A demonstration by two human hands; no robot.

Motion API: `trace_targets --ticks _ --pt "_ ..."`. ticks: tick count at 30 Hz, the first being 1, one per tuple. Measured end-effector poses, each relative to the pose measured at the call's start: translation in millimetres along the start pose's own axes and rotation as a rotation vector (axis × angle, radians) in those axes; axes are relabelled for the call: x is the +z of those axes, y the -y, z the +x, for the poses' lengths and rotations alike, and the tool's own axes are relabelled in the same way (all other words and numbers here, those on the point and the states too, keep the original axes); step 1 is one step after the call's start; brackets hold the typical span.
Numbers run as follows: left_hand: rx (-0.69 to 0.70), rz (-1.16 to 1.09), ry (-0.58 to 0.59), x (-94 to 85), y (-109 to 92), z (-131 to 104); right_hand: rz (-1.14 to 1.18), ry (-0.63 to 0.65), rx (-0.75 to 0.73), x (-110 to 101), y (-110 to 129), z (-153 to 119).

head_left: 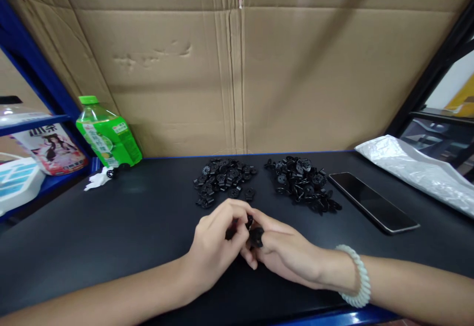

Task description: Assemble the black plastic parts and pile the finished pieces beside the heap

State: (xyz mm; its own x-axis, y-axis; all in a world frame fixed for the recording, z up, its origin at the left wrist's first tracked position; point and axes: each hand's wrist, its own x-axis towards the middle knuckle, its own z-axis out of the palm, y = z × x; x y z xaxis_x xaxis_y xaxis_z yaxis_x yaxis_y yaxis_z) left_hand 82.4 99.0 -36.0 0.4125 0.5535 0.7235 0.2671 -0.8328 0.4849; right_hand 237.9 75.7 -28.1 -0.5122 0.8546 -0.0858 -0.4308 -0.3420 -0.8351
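Observation:
My left hand (220, 242) and my right hand (285, 247) meet over the near middle of the black table. A small black plastic part (256, 237) is pinched in my right hand, its far side hidden by the fingers. My left hand's thumb and fingertips close on another small black piece (249, 221), mostly covered, right beside it. Whether the two pieces touch I cannot tell. Beyond my hands lie two heaps: round black parts with holes (222, 178) on the left, and thin black discs with stems (301, 183) on the right.
A dark phone (372, 202) lies right of the heaps, with a silver bag (418, 173) behind it. A green bottle (109, 136) stands at back left, near a white tissue (99, 179). Cardboard (166, 79) walls the back; blue shelving (33, 59) borders the left.

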Motion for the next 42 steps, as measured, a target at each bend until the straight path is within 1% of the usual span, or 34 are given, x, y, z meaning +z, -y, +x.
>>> trace_targets --ticks 2,4,7,9,11,12,14,15,17,18,20,21,23,25,27,29,31,34,36,37,39,42 --pt "-0.122 -0.079 -0.024 -1.2 -1.4 0.8 0.017 -0.006 -0.011 1.4 2.3 -0.3" --pt "-0.177 -0.152 -0.022 -2.9 -2.4 2.6 0.014 0.002 -0.026 0.2 6.5 -0.7" --pt "-0.219 -0.154 -0.034 -6.1 -1.5 6.2 -0.059 -0.008 -0.043 -6.4 13.0 -0.6" --pt "-0.211 -0.111 -0.005 -8.2 -0.2 8.3 -0.206 -0.024 -0.005 -12.4 17.0 -0.3" --pt "-0.173 -0.084 0.061 -9.9 0.4 9.7 -0.408 -0.013 0.04 -18.1 22.6 -0.9" --pt "-0.147 -0.079 0.093 -10.7 0.2 10.0 -0.525 0.004 0.041 -20.5 26.8 -1.9" --pt "-0.105 -0.071 0.141 -11.9 -0.7 9.9 -0.824 0.026 -0.019 -24.6 38.6 -5.5" --pt "-0.096 -0.064 0.157 -12.5 -1.3 9.7 -1.013 0.021 -0.08 -26.6 46.1 -8.0" --pt "-0.103 -0.042 0.179 -13.2 -2.2 9.1 -1.417 -0.058 -0.223 -31.9 63.0 -13.6" --pt "-0.111 -0.03 0.188 -13.3 -2.3 8.8 -1.566 -0.112 -0.3 -35.6 71.8 -16.4" --pt "-0.129 -0.009 0.211 -12.7 -1.7 8.0 -1.756 -0.237 -0.438 -45.1 89.0 -21.7" --pt "-0.136 0.002 0.224 -12.0 -0.9 7.6 -1.823 -0.279 -0.478 -50.8 96.9 -24.3" --pt "-0.147 0.033 0.257 -10.2 1.3 7.0 -1.92 -0.352 -0.491 -62.5 111.1 -29.7" --pt "-0.156 0.076 0.302 -8.4 4.1 6.7 -1.986 -0.404 -0.467 -72.8 121.9 -35.5" --pt "-0.159 0.132 0.354 -7.3 7.1 7.0 -2.033 -0.416 -0.432 -79.3 128.2 -40.5" --pt "-0.152 0.199 0.4 -6.9 10.0 7.3 -2.049 -0.414 -0.43 -80.6 129.5 -43.1" --pt "-0.156 0.267 0.443 -6.6 12.0 7.5 -2.022 -0.432 -0.48 -75.9 125.8 -42.4" --pt "-0.17 0.333 0.495 -5.6 12.7 7.6 -1.904 -0.462 -0.577 -60.3 113.4 -37.1" --pt "-0.155 0.335 0.514 -4.8 11.9 7.9 -1.801 -0.445 -0.602 -48.6 101.9 -32.7" --pt "-0.145 0.324 0.514 -4.4 11.3 8.3 -1.757 -0.422 -0.596 -43.7 95.7 -30.7" --pt "-0.134 0.29 0.498 -3.9 10.3 9.5 -1.68 -0.354 -0.535 -37.2 82.8 -27.1" --pt "-0.154 0.261 0.442 -3.4 9.4 11.2 -1.608 -0.241 -0.43 -35.5 65.0 -21.9"
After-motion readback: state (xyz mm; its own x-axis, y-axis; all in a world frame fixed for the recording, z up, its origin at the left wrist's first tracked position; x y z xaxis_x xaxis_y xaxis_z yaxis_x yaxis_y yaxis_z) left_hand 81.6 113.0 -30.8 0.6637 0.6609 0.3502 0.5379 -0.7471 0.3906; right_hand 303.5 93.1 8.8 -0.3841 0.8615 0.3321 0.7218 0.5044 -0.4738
